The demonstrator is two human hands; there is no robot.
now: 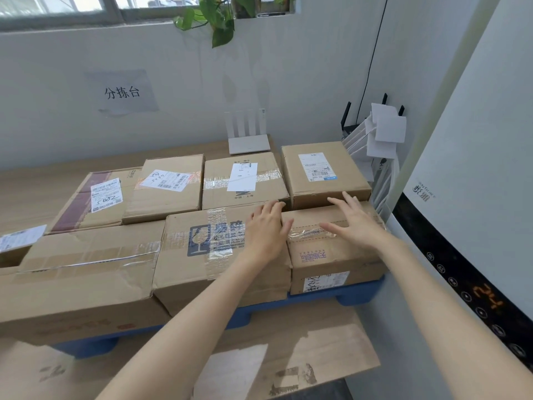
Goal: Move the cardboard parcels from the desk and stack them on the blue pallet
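Cardboard parcels (168,197), taped and labelled, sit in two rows on the pallet (357,295); I see only its blue front edge and feet below the front row. Front row, right: purple-print parcel (331,255), characters too small for me to read, with a white label on its front face bearing black handwriting I cannot make out. Front row, middle: fragile parcel (199,255), a blue broken-glass symbol and blue characters blurred under clear tape. Front row, left: big parcel (86,278), faint red print low on its side. At the rear, one label (106,194) has handwritten digits I read as "2805", and another parcel (245,180) carries small print that looks like 中国·上海. My left hand (266,229) lies flat on the fragile parcel, fingers straight and close together. My right hand (357,220) is over the purple-print parcel, fingers spread; whether it presses down I cannot tell. Neither hand grips anything. Wall sign (122,92): 分拣台. Also in view: white router (248,137), plant (213,15) cut off at the top, and a cardboard sheet (302,350) in front of the pallet. The white tower (476,140) has a small unreadable brand mark and orange digits, partly cut off.
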